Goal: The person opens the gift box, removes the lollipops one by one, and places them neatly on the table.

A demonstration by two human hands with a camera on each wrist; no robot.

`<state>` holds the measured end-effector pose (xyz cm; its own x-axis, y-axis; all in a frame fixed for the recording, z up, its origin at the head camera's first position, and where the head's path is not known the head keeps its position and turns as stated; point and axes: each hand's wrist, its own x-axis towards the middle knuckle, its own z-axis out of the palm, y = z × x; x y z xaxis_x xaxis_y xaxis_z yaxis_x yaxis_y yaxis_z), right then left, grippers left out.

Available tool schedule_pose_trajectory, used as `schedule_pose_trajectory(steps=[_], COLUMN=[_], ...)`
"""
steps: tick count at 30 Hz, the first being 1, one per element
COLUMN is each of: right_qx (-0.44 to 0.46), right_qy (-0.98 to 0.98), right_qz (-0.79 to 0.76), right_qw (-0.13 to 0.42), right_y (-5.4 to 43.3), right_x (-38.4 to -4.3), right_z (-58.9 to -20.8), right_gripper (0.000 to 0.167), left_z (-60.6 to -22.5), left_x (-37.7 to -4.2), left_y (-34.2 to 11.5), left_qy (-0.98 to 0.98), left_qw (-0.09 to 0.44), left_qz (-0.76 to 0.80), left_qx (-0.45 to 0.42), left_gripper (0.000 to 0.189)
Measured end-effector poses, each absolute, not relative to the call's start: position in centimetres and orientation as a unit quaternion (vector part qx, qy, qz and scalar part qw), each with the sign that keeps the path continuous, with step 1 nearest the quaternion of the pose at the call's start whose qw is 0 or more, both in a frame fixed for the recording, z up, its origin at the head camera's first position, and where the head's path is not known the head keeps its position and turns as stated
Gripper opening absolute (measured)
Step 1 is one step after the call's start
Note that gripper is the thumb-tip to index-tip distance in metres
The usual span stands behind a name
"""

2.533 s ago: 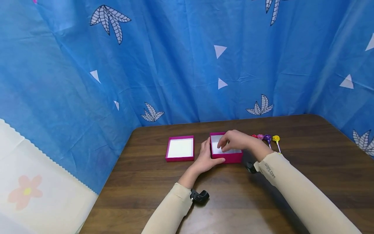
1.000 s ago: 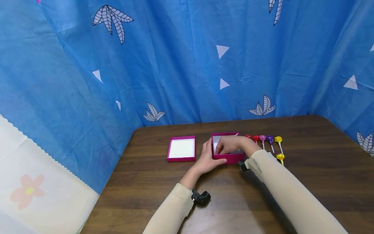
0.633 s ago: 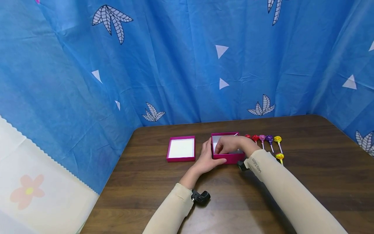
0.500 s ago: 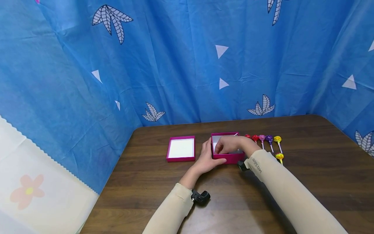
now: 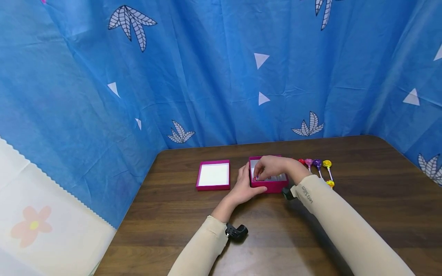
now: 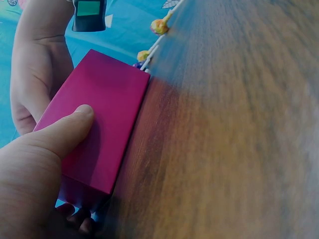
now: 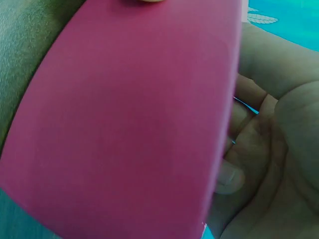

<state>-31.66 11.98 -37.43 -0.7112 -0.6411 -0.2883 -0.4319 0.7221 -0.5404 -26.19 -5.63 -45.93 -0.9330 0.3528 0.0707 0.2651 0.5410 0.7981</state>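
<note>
A magenta box (image 5: 272, 186) with a white inside stands uncovered on the table. My left hand (image 5: 243, 189) grips its near left corner, thumb (image 6: 75, 130) on the front wall and fingers along the left side. My right hand (image 5: 272, 167) reaches into the box from above with bent fingers. A small red lollipop head (image 5: 255, 179) shows by its fingertips in the near left corner. Whether the fingers still pinch it cannot be made out. In the right wrist view the box wall (image 7: 124, 119) hides the fingertips of the right hand (image 7: 264, 149).
Left of the box lies its lid (image 5: 213, 175), white inside up. Right of it several lollipops lie in a row, among them a purple one (image 5: 317, 164) and a yellow one (image 5: 327, 164); another yellow one (image 5: 330, 184) is partly behind the right sleeve. A blue curtain (image 5: 221, 76) hangs behind the table.
The right hand went down into the box and has now risen slightly, baring the red lollipop head. The white stick seen above the hand earlier no longer shows. The left hand stays put.
</note>
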Motion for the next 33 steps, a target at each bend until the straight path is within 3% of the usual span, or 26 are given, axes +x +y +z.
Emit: schedule_pose_trajectory(steps=[14, 21, 33], right_qx=[-0.248, -0.264, -0.236], right_qy=[0.903, 0.894, 0.897], right_qz=[-0.316, -0.343, -0.37], right_qw=[0.15, 0.115, 0.058], right_y=[14.2, 14.7, 17.9], right_x=[-31.3, -30.7, -28.7], right_z=[-36.4, -36.1, -34.6], right_gripper=[0.023, 0.039, 0.034], left_z=[-46.0, -45.9, -45.8], left_x=[-26.4, -26.4, -26.5], left_y=[-5.7, -5.8, -5.8], left_qy=[0.879, 0.877, 0.876], left_qw=[0.049, 0.05, 0.059], left_qz=[0.44, 0.443, 0.45], left_qx=[0.178, 0.179, 0.165], left_gripper=[0.113, 0.113, 0.112])
